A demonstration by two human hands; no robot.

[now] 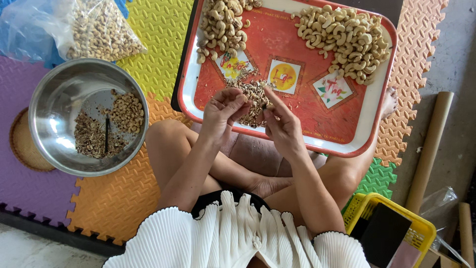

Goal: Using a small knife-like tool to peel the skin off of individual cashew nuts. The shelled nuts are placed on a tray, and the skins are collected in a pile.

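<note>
My left hand (224,112) is curled over the near edge of a red tray (297,54), fingers pinched on what looks like a cashew nut. My right hand (280,124) sits right beside it, holding a small dark tool with the index finger stretched out. Between and behind the hands lies a small heap of brown skins (250,92) on the tray. Two piles of pale cashews (347,37) lie at the tray's far corners, the left cashew pile (223,25) being smaller. The tray rests on my crossed legs.
A steel bowl (59,99) at left holds peeled nuts, brown skins and a dark stick. A clear bag of cashews (96,30) lies behind it. A yellow basket (384,223) stands at lower right, cardboard tubes (429,149) beside it. Coloured foam mats cover the floor.
</note>
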